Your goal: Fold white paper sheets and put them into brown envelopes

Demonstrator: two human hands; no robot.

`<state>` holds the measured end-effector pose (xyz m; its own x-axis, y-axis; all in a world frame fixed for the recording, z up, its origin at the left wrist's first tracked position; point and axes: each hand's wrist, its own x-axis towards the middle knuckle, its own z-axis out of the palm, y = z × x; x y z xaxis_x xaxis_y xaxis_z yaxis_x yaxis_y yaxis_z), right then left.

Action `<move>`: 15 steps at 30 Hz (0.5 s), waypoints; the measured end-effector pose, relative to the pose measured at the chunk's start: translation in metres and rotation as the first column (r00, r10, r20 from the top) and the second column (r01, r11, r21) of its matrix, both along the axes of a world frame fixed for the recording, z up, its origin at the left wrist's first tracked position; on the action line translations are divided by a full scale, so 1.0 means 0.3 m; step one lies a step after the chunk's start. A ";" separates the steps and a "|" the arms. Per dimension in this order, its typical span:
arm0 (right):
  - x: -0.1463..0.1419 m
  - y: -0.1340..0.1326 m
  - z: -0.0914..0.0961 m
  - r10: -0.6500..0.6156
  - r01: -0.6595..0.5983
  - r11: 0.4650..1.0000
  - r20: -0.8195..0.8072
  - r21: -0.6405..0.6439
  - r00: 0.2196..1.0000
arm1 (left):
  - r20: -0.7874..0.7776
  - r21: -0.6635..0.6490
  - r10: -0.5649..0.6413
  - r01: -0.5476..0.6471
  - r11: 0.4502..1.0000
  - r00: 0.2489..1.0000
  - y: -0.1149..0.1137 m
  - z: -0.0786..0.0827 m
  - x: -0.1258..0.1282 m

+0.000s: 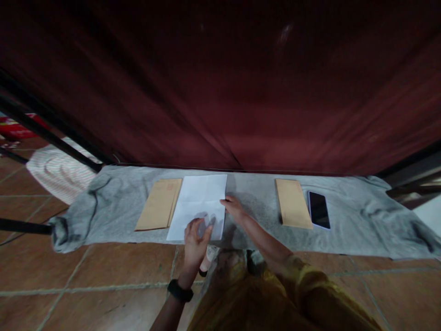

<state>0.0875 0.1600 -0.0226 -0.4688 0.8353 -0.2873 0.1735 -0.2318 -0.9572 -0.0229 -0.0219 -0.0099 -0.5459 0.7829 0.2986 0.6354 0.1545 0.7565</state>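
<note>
A white sheet of paper with a faint crease across its middle lies on the grey cloth. My right hand pinches the sheet's right edge between thumb and fingers. Over the sheet's lower edge is my left hand, its fingers bent and thumb apart, holding nothing visible; whether it touches the paper is hard to tell. Just left of the sheet, brown envelopes overlap in a small stack. Another brown envelope lies farther right.
A phone with a dark screen lies right of the single envelope. A dark red curtain hangs behind the cloth-covered surface. Black metal bars stand at the left, near a striped cloth. Tiled floor shows in front.
</note>
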 end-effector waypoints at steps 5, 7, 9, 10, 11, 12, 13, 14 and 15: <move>0.188 0.000 0.056 -0.062 0.048 0.990 -0.105 -0.130 0.993 | 0.131 -0.098 0.238 -0.227 0.969 0.962 0.050 0.003 -0.129; 0.266 -0.008 0.072 -0.079 0.056 0.986 -0.145 -0.159 0.986 | 0.205 -0.147 0.217 -0.189 0.971 0.955 0.095 0.018 -0.134; 0.341 -0.018 0.077 -0.098 0.069 0.980 -0.152 -0.185 0.984 | 0.294 -0.163 0.166 -0.122 0.979 0.941 0.144 0.040 -0.106; 0.377 -0.024 0.076 -0.132 0.098 0.970 -0.146 -0.222 0.980 | 0.328 -0.164 0.150 -0.100 0.981 0.933 0.167 0.052 -0.084; 0.411 -0.028 0.072 -0.161 0.122 0.960 -0.140 -0.253 0.977 | 0.390 -0.164 0.144 -0.085 0.983 0.910 0.188 0.063 -0.059; 0.444 -0.032 0.067 -0.178 0.133 0.951 -0.142 -0.279 0.974 | 0.490 -0.159 0.147 -0.078 0.984 0.859 0.206 0.073 -0.033; 0.475 -0.035 0.062 -0.192 0.142 0.944 -0.147 -0.298 0.970 | 0.580 -0.151 0.151 -0.077 0.986 0.800 0.221 0.081 -0.008; 0.503 -0.037 0.057 -0.198 0.144 0.941 -0.153 -0.307 0.968 | 0.656 -0.143 0.151 -0.074 0.987 0.740 0.233 0.088 0.014; 0.527 -0.038 0.055 -0.202 0.145 0.939 -0.158 -0.310 0.967 | 0.713 -0.136 0.147 -0.070 0.988 0.686 0.244 0.095 0.032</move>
